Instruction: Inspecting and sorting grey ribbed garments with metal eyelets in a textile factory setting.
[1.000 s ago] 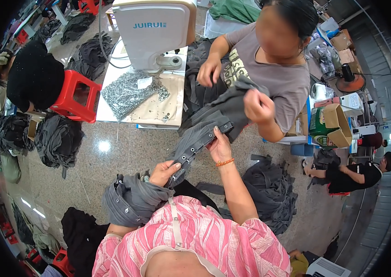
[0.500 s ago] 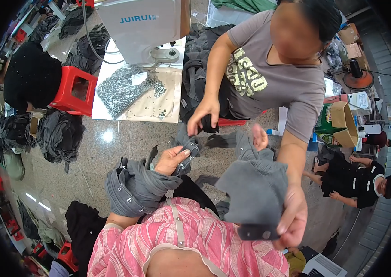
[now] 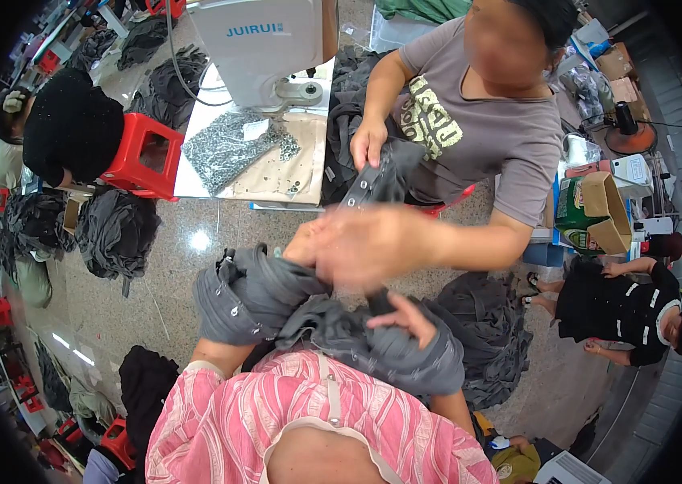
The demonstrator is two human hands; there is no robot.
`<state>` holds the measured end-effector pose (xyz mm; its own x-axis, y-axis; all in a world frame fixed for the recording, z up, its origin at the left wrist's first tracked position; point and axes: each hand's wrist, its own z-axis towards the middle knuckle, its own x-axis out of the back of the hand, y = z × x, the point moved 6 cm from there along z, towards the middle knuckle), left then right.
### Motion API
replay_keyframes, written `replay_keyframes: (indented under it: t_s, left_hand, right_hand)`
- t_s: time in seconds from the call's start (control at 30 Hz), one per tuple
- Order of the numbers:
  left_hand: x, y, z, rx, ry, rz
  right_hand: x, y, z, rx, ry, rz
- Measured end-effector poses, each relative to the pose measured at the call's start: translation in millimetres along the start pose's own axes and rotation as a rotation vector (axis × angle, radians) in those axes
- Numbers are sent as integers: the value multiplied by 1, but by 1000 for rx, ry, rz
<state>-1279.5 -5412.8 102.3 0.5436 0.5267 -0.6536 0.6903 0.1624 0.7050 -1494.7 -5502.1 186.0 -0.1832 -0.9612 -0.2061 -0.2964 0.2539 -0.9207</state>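
A grey garment [image 3: 236, 294] with metal snaps is bunched around my left forearm. At its far end my left hand [image 3: 299, 247] shows only in part. The co-worker's blurred hand [image 3: 369, 246] crosses in front of it and hides its fingers. My right hand [image 3: 407, 321] is open, fingers apart, close before my chest. More grey cloth [image 3: 426, 363] with a row of snaps wraps that forearm. Beyond my left hand, the co-worker's other hand [image 3: 369, 143] grips a grey garment's dark strip [image 3: 363, 187] set with snaps.
A white press machine [image 3: 264, 56] stands on a table [image 3: 309, 181] beside a bag of metal snaps [image 3: 232, 149]. Red stools [image 3: 147, 157] and dark garment heaps [image 3: 115, 238] lie left. Another heap [image 3: 486, 347] is on the floor to my right. The co-worker [image 3: 486, 121] faces me.
My right hand has drawn back toward my chest. The co-worker's near arm has swung from the lower right across to my left hand. Their other hand has lifted a snap strip.
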Motion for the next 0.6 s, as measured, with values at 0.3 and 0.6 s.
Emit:
replay_keyframes:
  t_s: [0.3,0.6]
  left_hand:
    - [28,6,29,205,12,66]
    - [150,31,19,207,280,81]
  right_hand:
    - [-46,-13,-45,-61,170,453]
    - [-229,-120,1,280,-235,174]
